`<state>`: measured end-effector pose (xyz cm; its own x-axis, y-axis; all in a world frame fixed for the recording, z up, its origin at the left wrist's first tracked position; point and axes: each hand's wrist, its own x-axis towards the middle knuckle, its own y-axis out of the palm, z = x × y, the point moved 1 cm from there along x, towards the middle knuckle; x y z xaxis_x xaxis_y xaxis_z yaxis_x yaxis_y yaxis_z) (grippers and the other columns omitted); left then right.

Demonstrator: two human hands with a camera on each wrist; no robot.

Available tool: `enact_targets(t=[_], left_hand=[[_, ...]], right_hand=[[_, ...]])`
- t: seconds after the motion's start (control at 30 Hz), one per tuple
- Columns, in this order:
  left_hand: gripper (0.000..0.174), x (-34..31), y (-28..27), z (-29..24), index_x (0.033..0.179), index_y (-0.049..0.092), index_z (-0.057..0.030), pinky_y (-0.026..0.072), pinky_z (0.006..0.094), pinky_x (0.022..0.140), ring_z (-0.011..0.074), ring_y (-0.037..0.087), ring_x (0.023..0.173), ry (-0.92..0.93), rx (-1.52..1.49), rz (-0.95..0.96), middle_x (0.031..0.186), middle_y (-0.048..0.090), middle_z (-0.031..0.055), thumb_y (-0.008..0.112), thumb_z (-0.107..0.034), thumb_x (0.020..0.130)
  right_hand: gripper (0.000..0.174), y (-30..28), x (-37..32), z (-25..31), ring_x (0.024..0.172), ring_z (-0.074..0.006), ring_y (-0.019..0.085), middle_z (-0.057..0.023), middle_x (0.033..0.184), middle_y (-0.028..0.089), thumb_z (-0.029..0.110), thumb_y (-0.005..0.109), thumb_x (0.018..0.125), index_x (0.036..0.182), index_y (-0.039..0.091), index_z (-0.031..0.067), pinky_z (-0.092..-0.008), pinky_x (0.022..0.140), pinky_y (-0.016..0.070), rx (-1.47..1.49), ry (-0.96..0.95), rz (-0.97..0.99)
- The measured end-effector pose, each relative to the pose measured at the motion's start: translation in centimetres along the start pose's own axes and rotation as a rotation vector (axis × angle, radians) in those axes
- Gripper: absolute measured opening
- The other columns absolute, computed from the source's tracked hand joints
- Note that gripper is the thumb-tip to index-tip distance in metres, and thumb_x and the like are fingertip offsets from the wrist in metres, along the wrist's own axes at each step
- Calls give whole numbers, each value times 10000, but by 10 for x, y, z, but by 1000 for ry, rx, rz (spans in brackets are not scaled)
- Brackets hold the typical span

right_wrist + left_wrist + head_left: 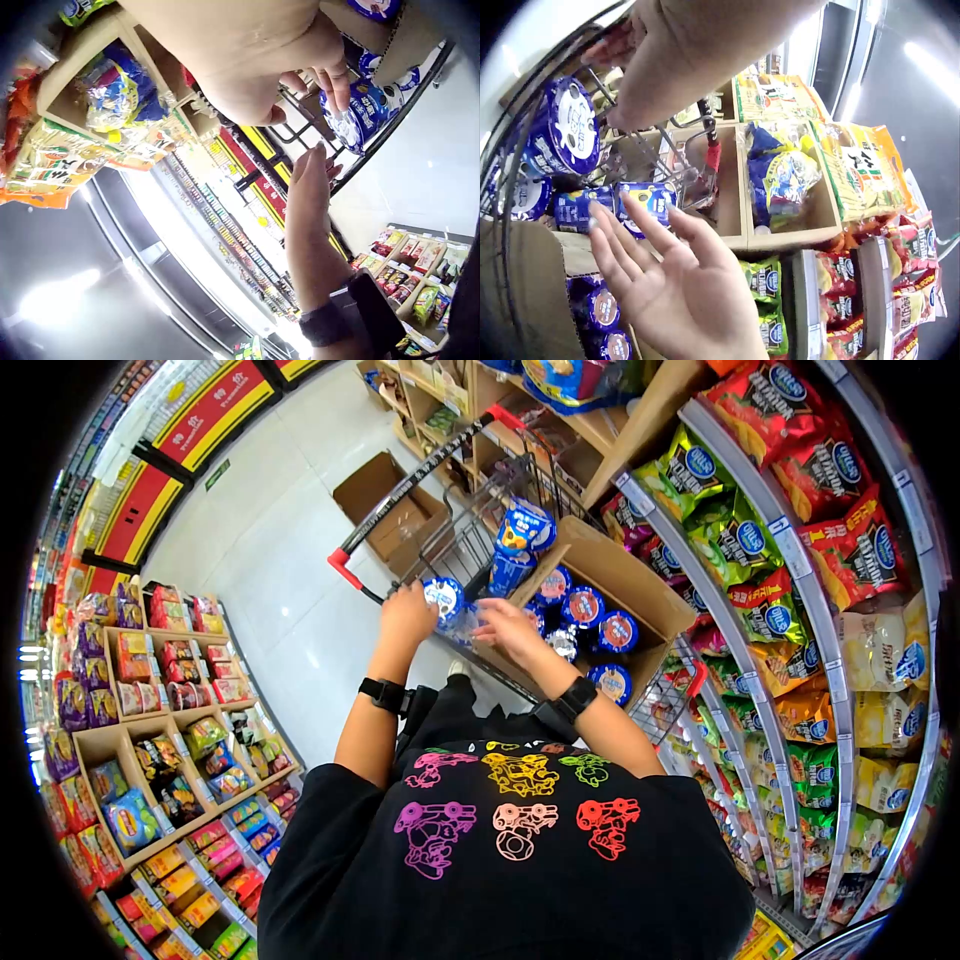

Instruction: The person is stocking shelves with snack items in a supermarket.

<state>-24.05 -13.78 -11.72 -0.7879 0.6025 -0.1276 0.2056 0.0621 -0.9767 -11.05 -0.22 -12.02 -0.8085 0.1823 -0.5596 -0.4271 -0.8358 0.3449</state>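
A blue snack cup (443, 598) with a white-and-blue lid stands at the near end of a shopping cart. My left hand (408, 610) is beside it at the cart's edge, fingers loosely bent with nothing gripped. My right hand (508, 628) is on the cup's other side, palm and spread fingers bare in the left wrist view. In the right wrist view its fingers overlap the lid of the cup (364, 112). Further in are more blue cups (513, 572). An open carton (650, 590) in the cart holds several cups (583, 605) with round lids.
The cart's handle (420, 475) slants across the upper middle. Behind it is an open brown box (365, 490). Shelves of chip bags (755, 540) line the right side. Wooden snack bins (165, 710) stand at left, with pale tiled floor (270, 510) between.
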Motion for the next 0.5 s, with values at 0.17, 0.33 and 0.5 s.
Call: enact_targets(t=[0.17,0.33,0.5], left_hand=[[648,23,-3,8,1195,313,69,459,421,770,366,579,880,-38,-107,298,938,582,258,563,-307,730],[730,39,9,12,1265,245,37,430,414,830,357,554,973,53,-131,476,1055,543,266,542,-379,744],[757,36,4,18,1295,161,55,418,418,838,403,543,941,115,-226,475,977,551,307,525,-296,732]], right_hand=[[520,20,60,-25,686,-187,578,-119,956,543,275,546,773,1199,382,26,-271,545,491,-318,99,-149],[526,31,78,-29,713,-244,569,-102,1103,482,315,520,794,1228,345,74,-346,587,510,-320,211,-151],[525,39,78,-31,743,-356,580,-145,1165,439,328,503,797,1217,282,105,-432,651,510,-174,236,-248]])
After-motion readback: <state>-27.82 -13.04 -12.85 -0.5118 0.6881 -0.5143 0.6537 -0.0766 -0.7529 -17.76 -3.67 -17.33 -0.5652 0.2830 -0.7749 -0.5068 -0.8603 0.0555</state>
